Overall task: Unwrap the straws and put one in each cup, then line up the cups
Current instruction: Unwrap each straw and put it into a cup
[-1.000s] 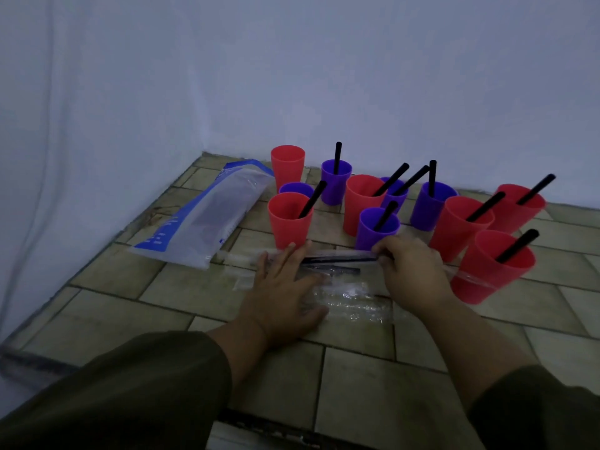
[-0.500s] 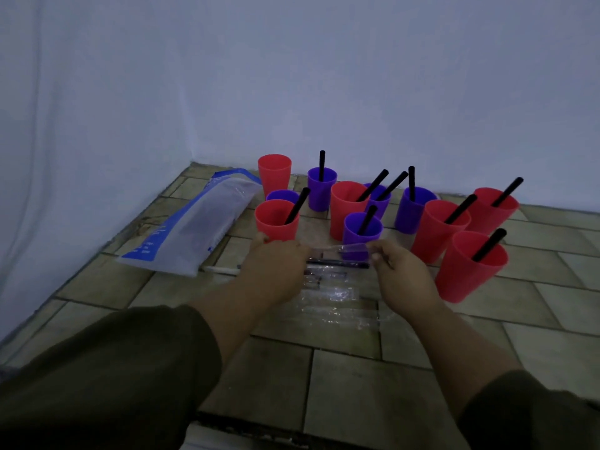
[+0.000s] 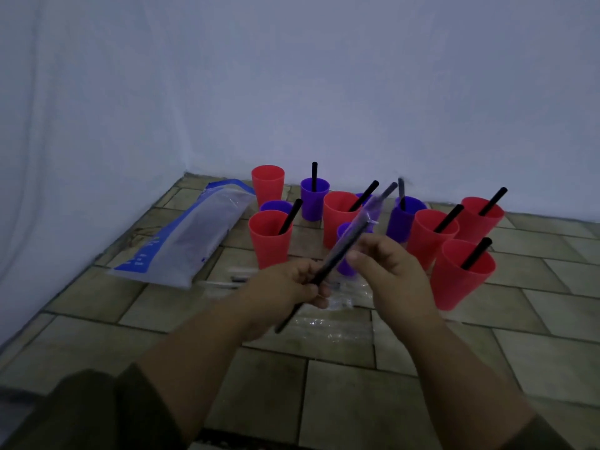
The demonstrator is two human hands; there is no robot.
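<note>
Floor: I see beige tiles running back to a pale wall, all in dim, bluish light.
Left hand: my view shows the left hand raised above the tiles, its fingers curled round the lower part of a black straw.
Right hand: the right hand sits just beside the left, with thumb and fingers closed on the same straw a little higher up.
Straw: it slants up and to the right between the two hands. Its bare lower end pokes out below the left hand, and its upper half is blurred.
Wrapper: a clear wrapper covers the upper part of the straw. I cannot tell where it ends.
Cups: red and purple cups stand clustered behind the hands, not in a row.
With straws: the front-left red cup, back purple cup, middle red cup and front-right red cup each hold a black straw, as do several others to the right.
Without straws: I see none in the back-left red cup.
Bag: a blue-and-clear plastic bag lies on the tiles left of the cups.
Litter: crumpled clear film lies on the floor under the hands.
</note>
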